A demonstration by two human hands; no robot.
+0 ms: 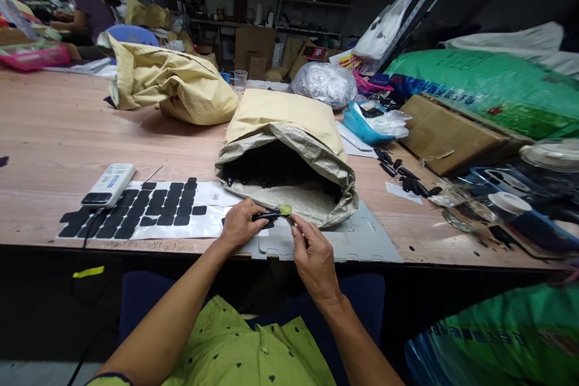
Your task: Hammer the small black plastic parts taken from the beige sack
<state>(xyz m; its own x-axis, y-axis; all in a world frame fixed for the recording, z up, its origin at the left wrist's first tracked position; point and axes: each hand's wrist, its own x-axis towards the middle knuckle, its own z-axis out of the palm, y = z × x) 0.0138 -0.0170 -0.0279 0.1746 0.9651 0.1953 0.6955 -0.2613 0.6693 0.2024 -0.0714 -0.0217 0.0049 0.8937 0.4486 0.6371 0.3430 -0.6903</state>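
My left hand [239, 228] is closed on a slim black part [266, 215] at the table's front edge, just before the open mouth of a paper sack [284, 111]. My right hand [315, 256] pinches a thin dark tool [290, 221]. A small round yellow-green piece [285, 209] sits where the tool meets the tip of the black part; I cannot tell which of them it belongs to. Dark pieces show dimly inside the sack. Left of my hands lies a white sheet [208, 224] with rows of black rounded pads [156, 211].
A white corded device [108, 186] rests on the pads. Another paper sack [194, 84] lies at back left. Loose black parts [407, 178], a cardboard box [452, 132] and a tray of jars [538, 217] crowd the right. A person [85, 9] sits at far left.
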